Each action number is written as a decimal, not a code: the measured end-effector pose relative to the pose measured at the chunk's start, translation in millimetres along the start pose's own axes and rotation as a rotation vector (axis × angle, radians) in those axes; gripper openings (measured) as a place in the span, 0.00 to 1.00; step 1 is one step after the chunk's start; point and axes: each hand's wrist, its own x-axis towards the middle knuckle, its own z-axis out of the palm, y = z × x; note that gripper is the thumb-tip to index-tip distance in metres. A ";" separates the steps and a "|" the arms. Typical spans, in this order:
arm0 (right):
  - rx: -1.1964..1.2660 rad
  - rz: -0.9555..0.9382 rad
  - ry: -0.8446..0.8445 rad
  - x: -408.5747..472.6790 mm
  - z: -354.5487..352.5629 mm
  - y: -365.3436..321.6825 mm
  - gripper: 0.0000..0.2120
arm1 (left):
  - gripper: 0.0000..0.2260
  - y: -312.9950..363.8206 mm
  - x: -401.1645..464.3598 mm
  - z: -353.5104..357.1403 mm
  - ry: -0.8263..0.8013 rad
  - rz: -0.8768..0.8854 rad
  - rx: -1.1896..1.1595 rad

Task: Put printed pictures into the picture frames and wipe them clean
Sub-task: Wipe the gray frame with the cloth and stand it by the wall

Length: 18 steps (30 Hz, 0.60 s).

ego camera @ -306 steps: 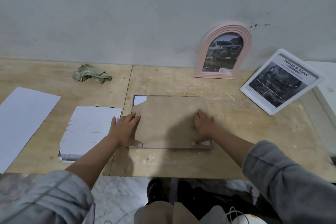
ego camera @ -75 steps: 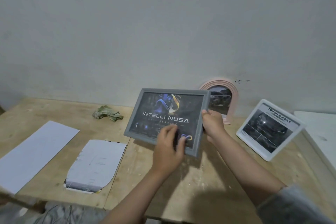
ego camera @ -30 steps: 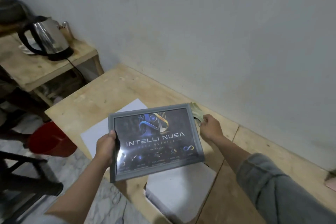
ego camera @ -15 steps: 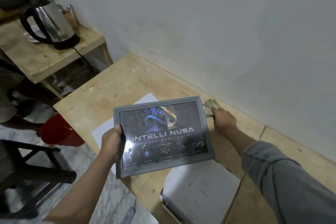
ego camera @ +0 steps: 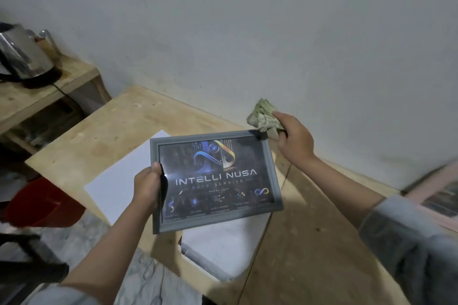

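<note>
A grey picture frame [ego camera: 215, 220] with a dark "INTELLI NUSA" print behind its glass is held face up above the wooden table [ego camera: 309, 250]. My left hand [ego camera: 148, 185] grips the frame's left edge, thumb on the glass. My right hand [ego camera: 293, 140] is lifted just past the frame's top right corner, closed on a crumpled green cloth [ego camera: 263, 114]. The cloth hangs in the air near the wall, apart from the glass.
White paper sheets [ego camera: 124, 176] and a cut paper stack [ego camera: 223, 247] lie on the table under the frame. A pink arched frame [ego camera: 436, 195] shows at the right edge. A steel kettle [ego camera: 22, 57] stands on a side shelf; a red bucket [ego camera: 42, 203] sits on the floor.
My right hand has picked the green cloth up off the table and raised it beside the frame's top right corner. The view has swung a little to the right.
</note>
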 end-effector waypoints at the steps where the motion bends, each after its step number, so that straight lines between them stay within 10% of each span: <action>1: -0.038 -0.108 -0.006 -6.8 -10.9 1.0 0.27 | 0.14 2.4 -9.6 8.0 -0.014 0.010 0.001; 7: -0.335 -0.454 -0.180 -66.3 -81.8 29.6 0.30 | 0.10 10.3 -79.7 54.2 -0.136 0.056 -0.064; 18: -0.440 -0.337 -0.184 -173.6 -161.6 54.6 0.31 | 0.13 22.7 -152.3 87.8 -0.191 0.182 -0.083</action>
